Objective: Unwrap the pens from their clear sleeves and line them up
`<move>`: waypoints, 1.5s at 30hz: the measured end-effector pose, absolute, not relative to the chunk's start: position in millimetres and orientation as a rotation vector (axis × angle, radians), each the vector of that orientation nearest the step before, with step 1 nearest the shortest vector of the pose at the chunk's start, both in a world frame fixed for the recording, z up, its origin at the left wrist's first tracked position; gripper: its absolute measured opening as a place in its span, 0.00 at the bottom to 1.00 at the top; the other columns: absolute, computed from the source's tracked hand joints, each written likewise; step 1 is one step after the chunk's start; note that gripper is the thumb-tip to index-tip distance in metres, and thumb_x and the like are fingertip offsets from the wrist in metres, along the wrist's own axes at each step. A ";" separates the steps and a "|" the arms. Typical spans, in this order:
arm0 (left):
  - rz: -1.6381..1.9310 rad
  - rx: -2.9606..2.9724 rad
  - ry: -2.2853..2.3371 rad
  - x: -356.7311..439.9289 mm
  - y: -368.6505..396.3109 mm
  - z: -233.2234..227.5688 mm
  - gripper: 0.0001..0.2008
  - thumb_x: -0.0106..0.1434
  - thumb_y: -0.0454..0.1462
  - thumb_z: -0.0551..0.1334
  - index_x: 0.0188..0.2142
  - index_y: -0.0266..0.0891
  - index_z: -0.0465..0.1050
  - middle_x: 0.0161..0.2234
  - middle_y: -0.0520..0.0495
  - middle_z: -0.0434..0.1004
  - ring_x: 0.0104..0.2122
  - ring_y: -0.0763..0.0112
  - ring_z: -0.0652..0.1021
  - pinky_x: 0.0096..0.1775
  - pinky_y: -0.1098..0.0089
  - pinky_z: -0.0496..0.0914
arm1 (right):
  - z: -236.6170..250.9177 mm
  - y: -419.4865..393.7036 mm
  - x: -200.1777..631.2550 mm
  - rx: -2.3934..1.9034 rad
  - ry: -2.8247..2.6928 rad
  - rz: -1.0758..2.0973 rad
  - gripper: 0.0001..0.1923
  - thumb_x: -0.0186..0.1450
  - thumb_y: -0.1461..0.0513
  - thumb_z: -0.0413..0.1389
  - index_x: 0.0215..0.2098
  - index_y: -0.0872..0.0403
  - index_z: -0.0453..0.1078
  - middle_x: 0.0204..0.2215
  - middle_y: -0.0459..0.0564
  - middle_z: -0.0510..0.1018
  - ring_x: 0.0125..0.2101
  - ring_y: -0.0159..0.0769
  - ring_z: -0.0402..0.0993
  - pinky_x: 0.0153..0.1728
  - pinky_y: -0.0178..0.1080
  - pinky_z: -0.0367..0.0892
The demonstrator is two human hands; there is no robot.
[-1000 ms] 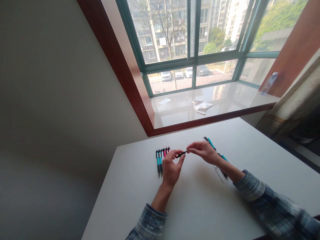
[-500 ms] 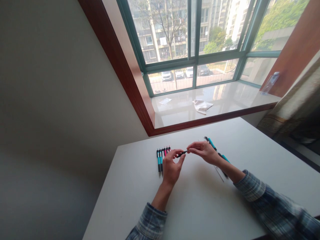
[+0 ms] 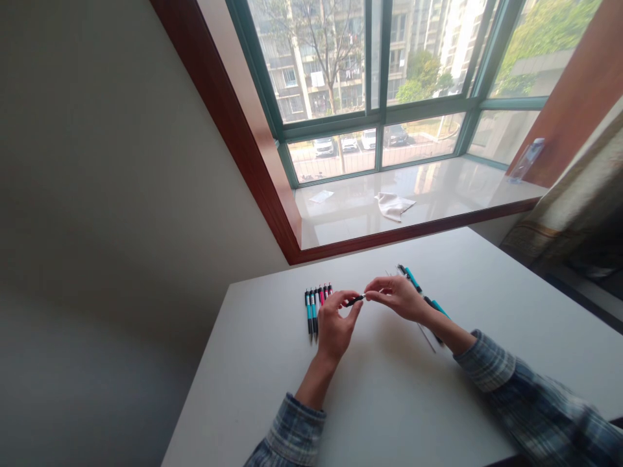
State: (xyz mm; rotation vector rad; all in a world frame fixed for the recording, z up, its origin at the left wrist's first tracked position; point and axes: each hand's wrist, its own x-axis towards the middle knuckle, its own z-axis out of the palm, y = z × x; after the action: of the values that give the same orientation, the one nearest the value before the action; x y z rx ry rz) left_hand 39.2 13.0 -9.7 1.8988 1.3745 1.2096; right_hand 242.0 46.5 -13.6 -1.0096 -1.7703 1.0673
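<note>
No text, label, brand, number or sign is legible. Any print on the row of pens [image 3: 313,310] on the surface [image 3: 389,395], or on the small dark piece [image 3: 355,300] held above it, is too small to read; likewise for the clear bottle [image 3: 527,161] on the sill [image 3: 341,219] and the parked cars [image 3: 323,148] outside.

Daylight through bay window [image 3: 382,120] | apartment buildings [image 3: 452,45] washed out | windowsill [image 3: 350,224] glare | left wall [image 3: 97,227] dim | soft shadows on white tabletop [image 3: 389,402] | right plaid sleeve [image 3: 545,405] blurred
</note>
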 end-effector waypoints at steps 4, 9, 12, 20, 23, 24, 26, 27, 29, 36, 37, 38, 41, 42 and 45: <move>1.202 1.913 1.354 40.2 12.7 -8.6 0.05 0.66 0.41 0.66 0.40 0.44 0.79 0.39 0.49 0.84 0.39 0.64 0.79 0.42 0.63 0.71 | -11.1 44.0 242.5 -1.093 -1.881 0.947 0.19 0.71 0.48 0.57 0.32 0.53 0.79 0.28 0.48 0.83 0.30 0.36 0.77 0.34 0.38 0.68; 1.206 1.924 1.354 41.0 12.6 -7.8 0.06 0.67 0.41 0.66 0.40 0.44 0.80 0.39 0.47 0.84 0.38 0.63 0.80 0.42 0.63 0.72 | -9.0 42.3 243.1 -1.034 -1.862 0.971 0.16 0.67 0.48 0.60 0.43 0.51 0.77 0.34 0.49 0.83 0.32 0.37 0.77 0.33 0.38 0.70; 1.207 1.924 1.355 41.1 12.9 -8.4 0.06 0.67 0.41 0.65 0.40 0.43 0.80 0.39 0.47 0.84 0.38 0.63 0.80 0.42 0.63 0.72 | -9.0 42.4 243.2 -0.984 -1.887 0.965 0.14 0.68 0.50 0.60 0.42 0.51 0.77 0.37 0.49 0.83 0.32 0.37 0.76 0.33 0.38 0.70; 1.207 1.927 1.356 40.7 13.9 -8.3 0.06 0.66 0.40 0.66 0.40 0.43 0.80 0.39 0.48 0.84 0.38 0.65 0.80 0.42 0.63 0.72 | -7.9 42.5 243.1 -1.004 -1.957 0.904 0.14 0.70 0.50 0.58 0.42 0.51 0.77 0.37 0.49 0.83 0.30 0.35 0.74 0.32 0.37 0.68; 1.203 1.924 1.354 40.4 14.1 -8.5 0.05 0.66 0.40 0.66 0.40 0.43 0.80 0.39 0.48 0.84 0.38 0.64 0.79 0.42 0.63 0.71 | -8.2 42.5 243.0 -0.994 -1.951 0.885 0.14 0.70 0.50 0.58 0.40 0.51 0.76 0.35 0.49 0.82 0.29 0.34 0.73 0.32 0.37 0.68; 1.200 1.924 1.355 40.5 14.1 -8.7 0.05 0.66 0.40 0.66 0.40 0.43 0.80 0.39 0.48 0.84 0.38 0.64 0.79 0.42 0.63 0.71 | -8.6 42.6 243.2 -1.001 -1.960 0.880 0.15 0.70 0.49 0.57 0.38 0.51 0.76 0.33 0.48 0.82 0.29 0.34 0.73 0.31 0.36 0.67; 1.192 1.925 1.354 40.7 13.9 -9.3 0.05 0.66 0.40 0.66 0.40 0.44 0.80 0.39 0.48 0.84 0.38 0.64 0.80 0.42 0.63 0.71 | -9.7 42.9 243.8 -1.021 -1.985 0.875 0.18 0.71 0.48 0.55 0.36 0.52 0.76 0.29 0.48 0.80 0.27 0.34 0.71 0.29 0.36 0.65; 1.189 1.924 1.352 40.8 13.8 -9.5 0.05 0.66 0.40 0.66 0.40 0.44 0.80 0.39 0.48 0.84 0.39 0.64 0.80 0.42 0.63 0.71 | -10.2 43.0 244.1 -1.031 -1.997 0.872 0.19 0.72 0.47 0.54 0.35 0.52 0.76 0.27 0.47 0.80 0.27 0.34 0.70 0.28 0.36 0.64; 1.186 1.919 1.344 41.0 13.7 -9.8 0.05 0.66 0.40 0.66 0.39 0.44 0.80 0.39 0.48 0.84 0.39 0.63 0.80 0.42 0.63 0.72 | -10.9 43.0 244.6 -1.048 -2.015 0.866 0.20 0.72 0.47 0.53 0.34 0.52 0.76 0.25 0.46 0.78 0.26 0.33 0.69 0.28 0.35 0.62; 1.204 1.775 1.326 38.4 16.8 -10.9 0.10 0.63 0.42 0.69 0.43 0.44 0.80 0.40 0.47 0.84 0.39 0.63 0.81 0.42 0.63 0.72 | -8.5 43.0 243.9 -1.021 -2.012 0.897 0.20 0.71 0.47 0.54 0.34 0.52 0.78 0.26 0.47 0.79 0.26 0.34 0.69 0.28 0.36 0.64; 1.205 1.735 1.312 37.8 17.5 -11.0 0.12 0.62 0.43 0.70 0.45 0.44 0.80 0.40 0.47 0.84 0.39 0.63 0.81 0.42 0.63 0.72 | -7.8 42.7 243.6 -1.011 -2.023 0.914 0.20 0.71 0.47 0.55 0.35 0.52 0.78 0.26 0.47 0.80 0.26 0.34 0.70 0.28 0.36 0.64; 1.204 1.698 1.289 37.3 18.2 -11.0 0.14 0.62 0.43 0.70 0.47 0.44 0.79 0.40 0.47 0.83 0.39 0.64 0.81 0.42 0.64 0.72 | -7.0 42.2 243.2 -1.002 -2.039 0.930 0.20 0.71 0.47 0.55 0.35 0.52 0.79 0.26 0.47 0.80 0.27 0.35 0.71 0.29 0.36 0.65; 1.186 1.623 1.209 36.9 19.5 -10.4 0.17 0.63 0.43 0.69 0.50 0.43 0.78 0.39 0.46 0.83 0.39 0.65 0.81 0.42 0.64 0.73 | -5.7 39.4 240.8 -0.982 -2.079 0.952 0.20 0.71 0.47 0.55 0.34 0.51 0.80 0.25 0.47 0.80 0.26 0.35 0.71 0.29 0.37 0.65; 1.175 1.617 1.195 37.1 19.6 -10.0 0.16 0.63 0.43 0.69 0.50 0.43 0.78 0.39 0.46 0.83 0.40 0.65 0.81 0.43 0.64 0.73 | -5.6 38.2 239.6 -0.974 -2.084 0.951 0.20 0.71 0.47 0.55 0.33 0.51 0.80 0.25 0.46 0.80 0.26 0.35 0.71 0.28 0.38 0.65; 1.147 1.629 1.199 37.9 19.4 -9.0 0.15 0.63 0.43 0.68 0.48 0.41 0.79 0.39 0.44 0.83 0.40 0.63 0.81 0.43 0.63 0.75 | -6.3 35.3 235.8 -0.954 -2.091 0.941 0.20 0.71 0.48 0.55 0.32 0.50 0.79 0.25 0.47 0.80 0.25 0.36 0.71 0.27 0.38 0.64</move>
State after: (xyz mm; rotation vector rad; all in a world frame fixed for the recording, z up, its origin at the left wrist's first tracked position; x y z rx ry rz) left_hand 37.9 19.4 -9.0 1.6286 1.1990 1.1471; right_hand 235.8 35.3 -6.3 -0.9544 -2.0906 0.9411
